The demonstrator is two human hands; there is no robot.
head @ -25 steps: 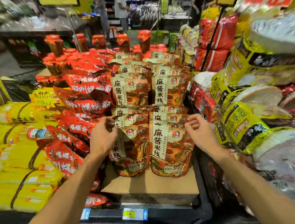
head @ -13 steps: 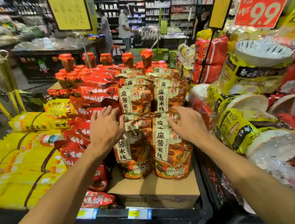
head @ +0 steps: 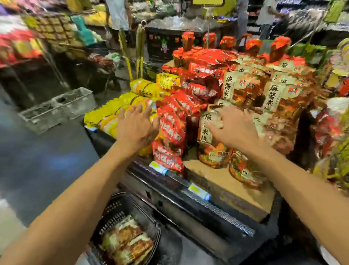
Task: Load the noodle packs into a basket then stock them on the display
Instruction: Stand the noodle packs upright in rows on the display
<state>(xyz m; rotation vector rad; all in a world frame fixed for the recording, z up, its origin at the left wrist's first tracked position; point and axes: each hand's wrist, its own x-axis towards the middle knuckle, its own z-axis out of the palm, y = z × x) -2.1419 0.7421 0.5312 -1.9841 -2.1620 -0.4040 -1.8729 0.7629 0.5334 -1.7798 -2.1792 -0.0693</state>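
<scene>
Below the display, the basket (head: 120, 203) holds noodle packs (head: 127, 248); both hands' fingers (head: 140, 112) are spread, holding nothing.

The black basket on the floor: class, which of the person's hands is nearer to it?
Left. The left hand hangs over the yellow packs, above the basket; the right hand rests on the brown noodle packs, farther right.

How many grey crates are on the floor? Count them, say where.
2, side by side left of the display: the left crate and the right crate, which is nearer the yellow packs. More may be hidden.
</scene>
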